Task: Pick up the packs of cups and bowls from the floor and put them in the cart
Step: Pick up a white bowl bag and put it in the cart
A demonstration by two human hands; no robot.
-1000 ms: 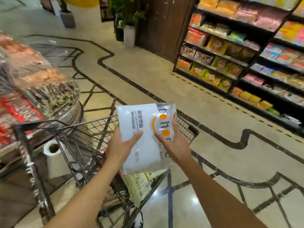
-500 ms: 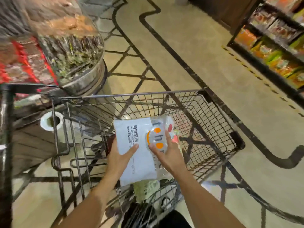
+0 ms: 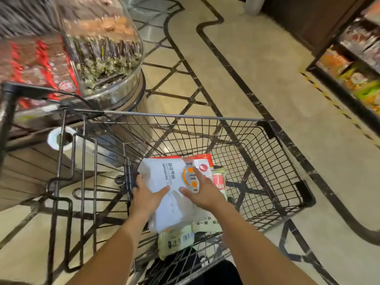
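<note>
A white pack of bowls (image 3: 164, 182) with orange print lies low inside the black wire cart (image 3: 185, 117), on top of other packs. My left hand (image 3: 145, 197) grips its left edge, thumb across the top. My right hand (image 3: 200, 191) rests on its right side with fingers spread over the orange logo. Under it lie a red and white pack (image 3: 205, 164) and pale green packs (image 3: 175, 239).
A round display stand (image 3: 115, 64) with a clear cover stands just left of the cart. A roll of white bags (image 3: 59, 138) hangs beside it. Snack shelves (image 3: 353, 64) line the right side across an open strip of floor.
Both hands lowered the white pack from above the cart rim down into the basket, onto the packs lying there. My view tilted further down.
</note>
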